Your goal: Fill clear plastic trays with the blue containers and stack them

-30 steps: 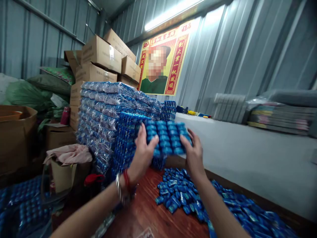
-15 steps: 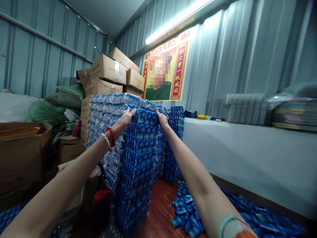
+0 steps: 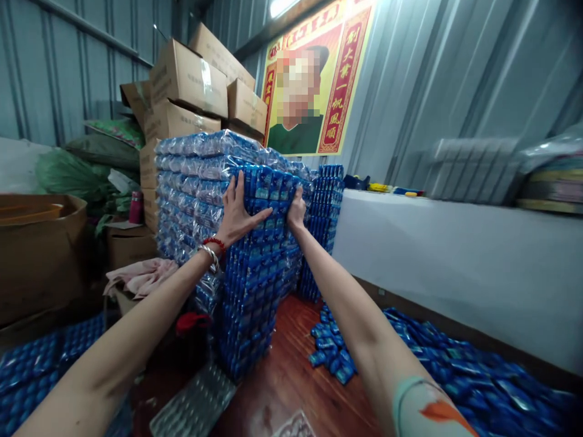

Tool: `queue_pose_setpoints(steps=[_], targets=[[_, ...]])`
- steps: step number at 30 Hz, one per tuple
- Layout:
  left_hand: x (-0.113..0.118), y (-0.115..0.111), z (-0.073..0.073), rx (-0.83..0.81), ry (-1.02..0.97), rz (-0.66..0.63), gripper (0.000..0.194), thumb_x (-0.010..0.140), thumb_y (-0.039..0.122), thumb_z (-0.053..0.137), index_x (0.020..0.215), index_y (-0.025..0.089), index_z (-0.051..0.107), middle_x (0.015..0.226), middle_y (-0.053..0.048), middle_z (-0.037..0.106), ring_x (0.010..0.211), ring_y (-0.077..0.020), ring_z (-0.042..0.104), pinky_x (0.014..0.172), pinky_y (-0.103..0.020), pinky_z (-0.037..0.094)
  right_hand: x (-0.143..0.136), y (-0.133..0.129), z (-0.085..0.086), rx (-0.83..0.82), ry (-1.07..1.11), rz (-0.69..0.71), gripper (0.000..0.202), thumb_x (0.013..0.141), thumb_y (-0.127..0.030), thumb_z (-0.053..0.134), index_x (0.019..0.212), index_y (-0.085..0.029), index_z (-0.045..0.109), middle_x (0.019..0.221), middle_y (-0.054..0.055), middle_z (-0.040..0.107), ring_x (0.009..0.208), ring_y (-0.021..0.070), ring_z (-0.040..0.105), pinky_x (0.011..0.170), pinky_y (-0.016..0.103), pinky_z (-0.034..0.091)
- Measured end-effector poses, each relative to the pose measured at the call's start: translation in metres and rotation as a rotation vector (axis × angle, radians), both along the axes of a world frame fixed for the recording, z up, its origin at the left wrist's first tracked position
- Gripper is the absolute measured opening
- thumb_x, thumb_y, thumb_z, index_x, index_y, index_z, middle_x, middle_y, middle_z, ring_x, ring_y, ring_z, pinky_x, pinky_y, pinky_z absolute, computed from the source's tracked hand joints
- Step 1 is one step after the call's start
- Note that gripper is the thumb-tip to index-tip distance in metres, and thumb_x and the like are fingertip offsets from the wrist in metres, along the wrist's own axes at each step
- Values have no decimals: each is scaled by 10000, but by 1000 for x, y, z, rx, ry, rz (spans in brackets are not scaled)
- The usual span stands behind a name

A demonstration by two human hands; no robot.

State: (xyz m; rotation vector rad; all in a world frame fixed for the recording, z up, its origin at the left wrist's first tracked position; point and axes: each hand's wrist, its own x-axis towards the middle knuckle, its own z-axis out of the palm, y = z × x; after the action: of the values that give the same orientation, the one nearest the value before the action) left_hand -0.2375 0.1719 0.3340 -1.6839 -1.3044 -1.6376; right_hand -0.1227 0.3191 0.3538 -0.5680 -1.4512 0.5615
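Note:
A tall stack of small blue packets [image 3: 264, 237] in clear plastic trays rises in front of me. My left hand [image 3: 239, 212] lies against its left front edge near the top, fingers spread and thumb reaching across the front. At the upper right edge, my right hand [image 3: 297, 209] presses on the side; some of its fingers are hidden from view, and it looks open. Directly left and behind, clear-wrapped packs of the same packets [image 3: 189, 176] touch the stack. The stack stands upright on the reddish-brown floor.
Loose blue packets [image 3: 455, 370] lie along the low white wall [image 3: 432, 255]. Clear empty trays [image 3: 195, 400] sit on the floor by the stack's base. Cardboard boxes [image 3: 189, 79] are piled behind. A narrower blue stack [image 3: 330, 206] stands behind right; an open carton [image 3: 40, 261] is at left.
My left hand has slid down slightly and spread its fingers wide on the stack's edge. My right hand stays at the right side. The view has tipped downward and shows more floor.

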Motion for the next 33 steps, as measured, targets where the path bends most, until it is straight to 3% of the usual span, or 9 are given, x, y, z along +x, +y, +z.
queue_pose_setpoints(steps=[6, 10, 12, 14, 19, 22, 24, 28, 33], targets=[[0, -5, -3, -25, -85, 16, 1058, 642, 626, 670, 1451, 270, 89, 1538, -101, 32, 1406, -310, 12, 1132, -507, 28, -6, -3, 4, -74, -2, -19, 755, 856, -676, 95, 975, -175, 647, 1075, 111, 650, 1098, 278, 540, 983, 442, 346], [9, -32, -45, -18, -218, -68, 954, 747, 572, 604, 1452, 285, 29, 1546, -43, -14, 1415, -254, 16, 1149, -443, 83, 1, -2, -5, 8, 32, 71, 771, 844, -694, 125, 1224, -154, 521, 1293, 109, 521, 1260, 223, 410, 1047, 399, 290], [20, -49, -95, -18, -380, -113, 826, 832, 518, 517, 1447, 298, 10, 1543, -39, 33, 1402, -236, 132, 1126, -423, 202, 9, -1, -14, 18, 23, 105, 769, 836, -704, 140, 1288, -169, 455, 1344, 103, 466, 1296, 204, 362, 1053, 403, 287], [35, -62, -161, -73, -571, -103, 766, 860, 474, 489, 1443, 276, 33, 1517, -77, 151, 1366, -229, 248, 1086, -402, 293, 20, 0, -27, -27, -17, 155, 733, 837, -703, 154, 1323, -215, 405, 1361, 85, 444, 1288, 199, 370, 1024, 427, 323], [69, -72, -330, -587, -717, -24, 938, 759, 419, 614, 1447, 168, 29, 1455, -153, 270, 1353, -256, 275, 1113, -410, 250, 48, -8, -66, -166, -167, 296, 676, 822, -696, 276, 1365, -296, 316, 1349, 81, 456, 1180, 234, 475, 901, 451, 426], [67, -55, -386, -784, -679, 18, 1074, 686, 399, 672, 1444, 135, -41, 1465, -201, 215, 1366, -302, 239, 1098, -447, 266, 55, -23, -70, -1, -180, 194, 708, 807, -685, 362, 1397, -310, 248, 1418, 94, 361, 1229, 245, 421, 943, 460, 395], [57, -40, -400, -856, -704, 35, 1143, 638, 379, 704, 1437, 118, -71, 1469, -232, 160, 1358, -320, 257, 1076, -435, 306, 57, -37, -58, 195, -165, 76, 692, 821, -662, 379, 1409, -343, 203, 1463, 71, 276, 1285, 245, 348, 993, 480, 349], [38, -21, -401, -904, -746, 87, 1199, 591, 349, 734, 1430, 109, -88, 1446, -275, 151, 1291, -342, 379, 1039, -423, 357, 59, -68, -15, 558, -307, -74, 625, 842, -648, 363, 1395, -383, 240, 1473, 22, 237, 1368, 259, 182, 1071, 533, 228], [30, -18, -404, -985, -705, 160, 1268, 531, 305, 770, 1426, 170, -118, 1446, -252, 182, 1238, -351, 446, 992, -439, 405, 53, -91, 29, 780, -602, -110, 664, 800, -719, 360, 1364, -373, 315, 1441, 21, 303, 1355, 299, 207, 1078, 588, 164]])
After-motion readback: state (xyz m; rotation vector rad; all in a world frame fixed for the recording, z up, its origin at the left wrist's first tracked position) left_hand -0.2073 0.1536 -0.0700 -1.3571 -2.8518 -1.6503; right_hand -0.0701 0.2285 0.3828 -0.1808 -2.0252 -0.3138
